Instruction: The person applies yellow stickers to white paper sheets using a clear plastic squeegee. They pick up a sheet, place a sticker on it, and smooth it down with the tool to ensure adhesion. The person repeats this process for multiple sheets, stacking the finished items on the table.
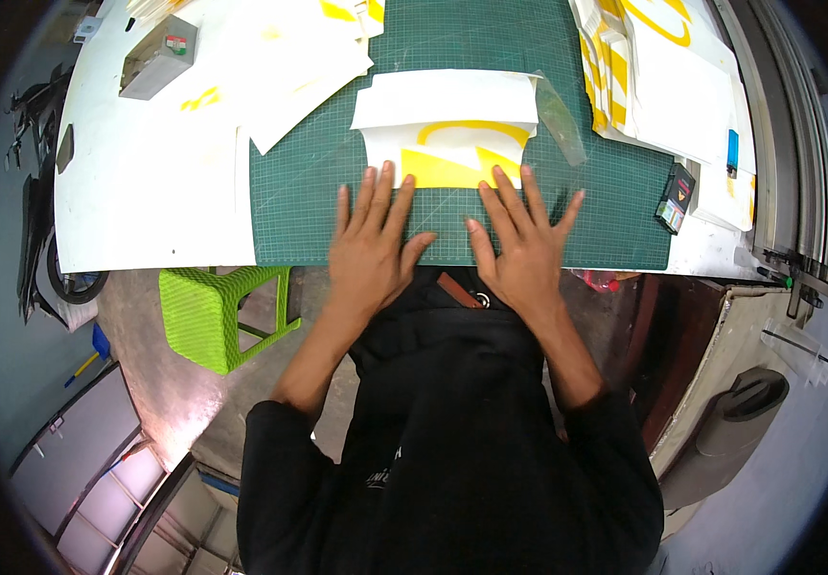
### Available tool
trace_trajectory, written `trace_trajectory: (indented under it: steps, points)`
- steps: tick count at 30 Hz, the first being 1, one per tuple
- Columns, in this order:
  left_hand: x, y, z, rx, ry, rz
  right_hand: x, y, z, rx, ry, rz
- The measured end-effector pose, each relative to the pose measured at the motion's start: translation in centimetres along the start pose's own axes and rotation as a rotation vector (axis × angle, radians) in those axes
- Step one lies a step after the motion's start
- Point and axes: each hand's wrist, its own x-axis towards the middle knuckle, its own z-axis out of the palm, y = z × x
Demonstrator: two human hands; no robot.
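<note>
- The green cutting mat [318,206] on the white table [146,192] is the landmark; a sheet of white backing paper with yellow vinyl shapes [448,153] lies flat near the mat's middle, toward its near edge.
- The left hand [371,240] rests palm down on the mat just below the sheet, fingers spread and straight, fingertips touching the sheet's near edge; it clasps nothing.
- The right hand [524,244] lies the same way beside it (flat, splayed, gripping nothing), fingertips at the sheet's lower right corner.
- A clear film strip [560,115] curls off the sheet's right side.
- The sheet looks thin, light and floppy, likely to crease or slide on the mat; pressing it flat or pinching a corner seems the safest hold.
- Off the mat's right edge sit a small dark box [675,196] and stacked printed sheets [663,77]; a grey block [157,59] lies beyond its left edge.
</note>
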Motion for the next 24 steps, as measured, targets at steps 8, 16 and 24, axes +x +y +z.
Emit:
trace_trajectory:
  steps: [8, 16, 24]
  points:
    - [-0.9, -0.5, -0.6, 0.044, 0.030, -0.051, 0.5, 0.7, 0.4, -0.087, 0.208, 0.093]
    - [-0.8, -0.4, -0.3, 0.049, 0.027, -0.059, 4.5, -6.2, 3.5, 0.000, 0.363, 0.173]
    - [-1.0, -0.4, 0.0, 0.033, 0.045, -0.071, 1.6, 1.3, 0.2, -0.113, 0.343, 0.397]
